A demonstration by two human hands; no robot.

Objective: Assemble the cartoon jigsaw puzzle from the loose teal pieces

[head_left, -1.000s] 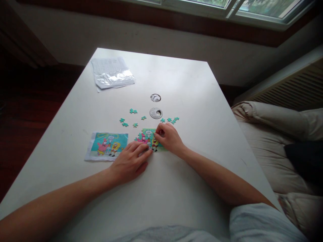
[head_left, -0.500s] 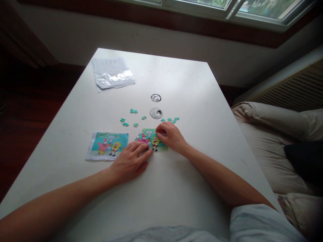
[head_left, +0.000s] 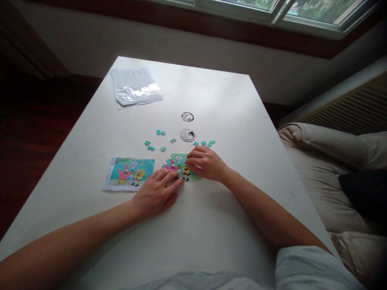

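Note:
A partly assembled jigsaw puzzle (head_left: 179,160) with cartoon figures lies on the white table in front of me. My left hand (head_left: 157,190) rests palm down at its lower left, fingers stretched out and their tips on the puzzle's edge. Over the puzzle's right side is my right hand (head_left: 208,164), fingers bent together with the tips down on the surface. Whatever is under those fingertips is hidden. Left of the puzzle lies a reference picture (head_left: 128,173) showing the same figures. Loose green puzzle pieces (head_left: 151,148) are scattered beyond the puzzle, and more puzzle pieces (head_left: 203,143) lie past my right hand.
Papers in a clear plastic sleeve (head_left: 137,88) lie at the table's far left. Two round fittings, a hole (head_left: 187,117) and a grommet cover (head_left: 188,135), sit in the tabletop (head_left: 223,104). A beige sofa (head_left: 314,173) stands along the right side.
My right hand has turned and flattened slightly over the puzzle, its fingertips shifting a little toward me. My left hand stays where it was.

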